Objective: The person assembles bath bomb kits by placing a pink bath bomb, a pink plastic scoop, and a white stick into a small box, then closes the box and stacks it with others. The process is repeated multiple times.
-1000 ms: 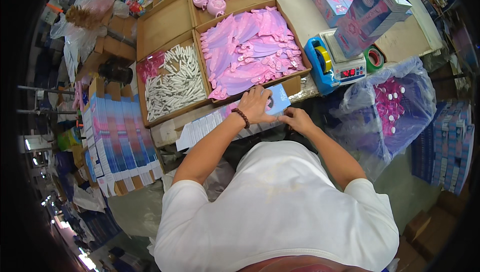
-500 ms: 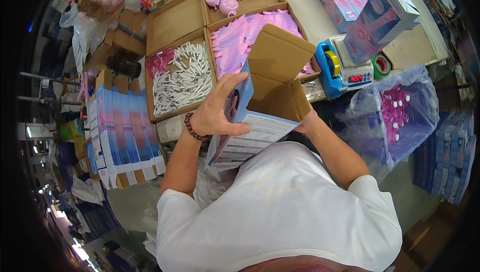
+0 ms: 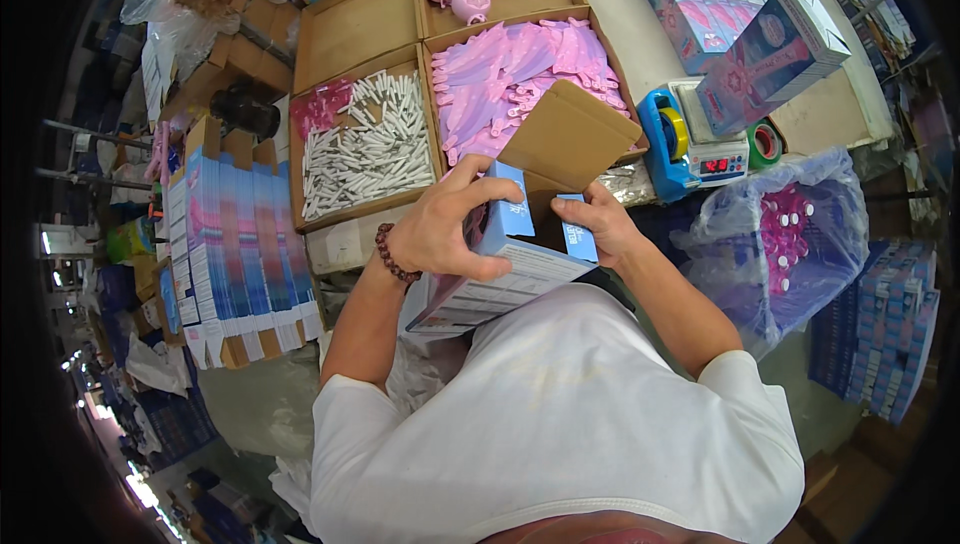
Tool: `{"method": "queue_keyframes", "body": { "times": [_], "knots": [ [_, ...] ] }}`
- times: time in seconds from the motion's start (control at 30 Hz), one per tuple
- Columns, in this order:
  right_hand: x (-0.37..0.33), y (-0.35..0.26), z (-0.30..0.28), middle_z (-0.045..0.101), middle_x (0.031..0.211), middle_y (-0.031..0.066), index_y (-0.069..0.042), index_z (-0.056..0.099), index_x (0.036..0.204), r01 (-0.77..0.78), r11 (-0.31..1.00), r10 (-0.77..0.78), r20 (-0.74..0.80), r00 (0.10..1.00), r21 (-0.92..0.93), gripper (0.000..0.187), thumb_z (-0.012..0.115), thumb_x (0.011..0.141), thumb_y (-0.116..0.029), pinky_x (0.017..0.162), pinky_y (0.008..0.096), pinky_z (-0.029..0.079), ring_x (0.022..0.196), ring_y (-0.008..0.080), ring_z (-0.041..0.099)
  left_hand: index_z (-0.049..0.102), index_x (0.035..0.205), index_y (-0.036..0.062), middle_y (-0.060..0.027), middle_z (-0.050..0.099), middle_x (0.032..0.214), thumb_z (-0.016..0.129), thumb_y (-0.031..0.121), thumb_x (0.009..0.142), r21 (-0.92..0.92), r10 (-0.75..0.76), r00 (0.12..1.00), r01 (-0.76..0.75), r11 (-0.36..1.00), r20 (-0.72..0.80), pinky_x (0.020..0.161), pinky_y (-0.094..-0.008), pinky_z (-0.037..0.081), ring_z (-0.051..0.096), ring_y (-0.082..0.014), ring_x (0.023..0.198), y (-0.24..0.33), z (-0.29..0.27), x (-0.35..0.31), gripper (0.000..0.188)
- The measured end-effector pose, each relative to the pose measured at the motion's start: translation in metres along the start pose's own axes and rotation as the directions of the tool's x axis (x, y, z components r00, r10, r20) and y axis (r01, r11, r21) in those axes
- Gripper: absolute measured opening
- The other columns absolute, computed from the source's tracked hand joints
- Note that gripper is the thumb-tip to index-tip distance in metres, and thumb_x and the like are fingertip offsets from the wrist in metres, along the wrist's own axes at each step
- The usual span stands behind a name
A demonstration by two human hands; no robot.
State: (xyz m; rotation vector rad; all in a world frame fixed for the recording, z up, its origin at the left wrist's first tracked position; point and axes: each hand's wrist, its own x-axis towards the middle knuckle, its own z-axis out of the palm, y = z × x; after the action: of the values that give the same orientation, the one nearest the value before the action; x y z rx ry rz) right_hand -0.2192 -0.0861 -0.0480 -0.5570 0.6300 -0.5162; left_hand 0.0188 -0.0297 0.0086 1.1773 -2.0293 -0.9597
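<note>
A blue printed cardboard box (image 3: pixel 500 279) rests against my body, its brown-lined top flap (image 3: pixel 575 134) standing up. My left hand (image 3: pixel 445 224), with a dark bead bracelet (image 3: pixel 392 252) at the wrist, grips the box's left side, thumb on the printed face and fingers at the top edge by one small blue side flap (image 3: pixel 513 187). My right hand (image 3: pixel 605 227) pinches the other blue side flap (image 3: pixel 577 229), which is folded partly inward. Between the two flaps the box mouth is dark, so its inside is hidden.
Beyond the box are trays of white sticks (image 3: pixel 375 149), pink-purple plastic pieces (image 3: pixel 520 74) and pink wands (image 3: pixel 470 4). Flattened cartons (image 3: pixel 245 254) stand left. At right are a scale (image 3: pixel 715 159) bearing a closed box (image 3: pixel 770 59), a blue tape dispenser (image 3: pixel 655 149) and a bag-lined bin (image 3: pixel 730 254) of pink bottles.
Both small side flaps have been bent inward over the box mouth. My right hand has come up from the box's right side to its flap. The box has tilted slightly.
</note>
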Motion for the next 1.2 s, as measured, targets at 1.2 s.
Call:
{"method": "queue_keyframes", "body": {
  "times": [1.2],
  "knots": [
    [0.0, -0.012, 0.031, 0.049, 0.134, 0.0216, -0.003, 0.053, 0.126, 0.495, 0.345, -0.314, 0.399, 0.862, -0.798, 0.042, 0.064, 0.09, -0.022, 0.097, 0.0404, 0.044, 0.115, 0.0345, 0.054, 0.054, 0.128, 0.0012, -0.0127, 0.054, 0.121, 0.076, 0.025, 0.067, -0.358, -0.252, 0.966, 0.214, 0.909, -0.063, 0.097, -0.0326, 0.041, 0.053, -0.0231, 0.112, -0.041, 0.002, -0.013, 0.069]
  ]
}}
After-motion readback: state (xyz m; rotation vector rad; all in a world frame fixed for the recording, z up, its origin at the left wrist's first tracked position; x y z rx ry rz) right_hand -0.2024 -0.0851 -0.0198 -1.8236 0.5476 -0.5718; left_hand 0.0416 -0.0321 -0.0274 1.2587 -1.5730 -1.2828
